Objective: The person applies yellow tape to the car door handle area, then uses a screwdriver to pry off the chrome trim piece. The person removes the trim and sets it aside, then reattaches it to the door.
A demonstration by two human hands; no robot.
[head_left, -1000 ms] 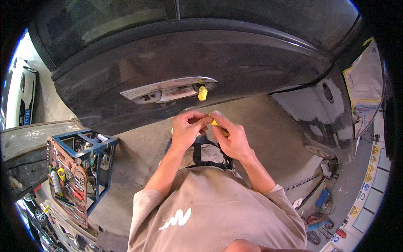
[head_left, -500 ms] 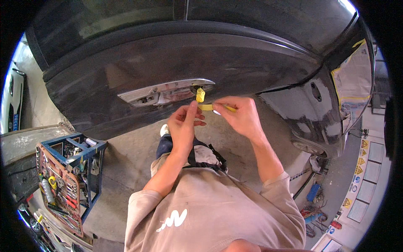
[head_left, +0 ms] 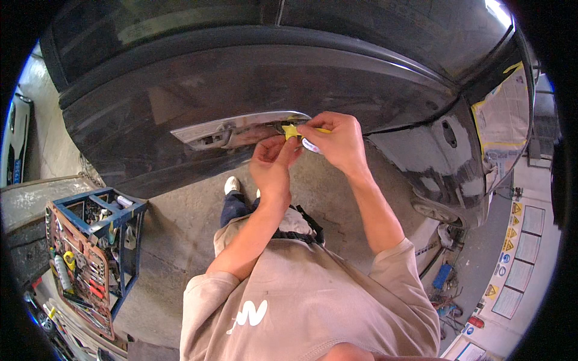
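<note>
At the right end of a chrome door trim piece [head_left: 208, 129], yellow masking tape [head_left: 290, 130] covers a small part that sticks out from the dark car door [head_left: 217, 78]. My left hand [head_left: 274, 165] pinches the tape from below with thumb and fingertips. Beside it, my right hand [head_left: 338, 141] is closed on a yellow tape roll [head_left: 310, 145], whose pale inside shows under the fingers. The thumb and forefinger of that hand press close to the taped part. Exactly what lies under the tape is hidden.
A blue tool cart [head_left: 99, 210] with wrenches and pliers stands at the left. To the right, a car body panel with grey filler patches [head_left: 415, 150] adjoins masking paper [head_left: 503, 117]. Cables and a blue object [head_left: 442, 275] lie on the floor at right.
Both hands have moved up to the taped part on the door. The tape strip stretched between them is now against that part. The view has shifted slightly.
</note>
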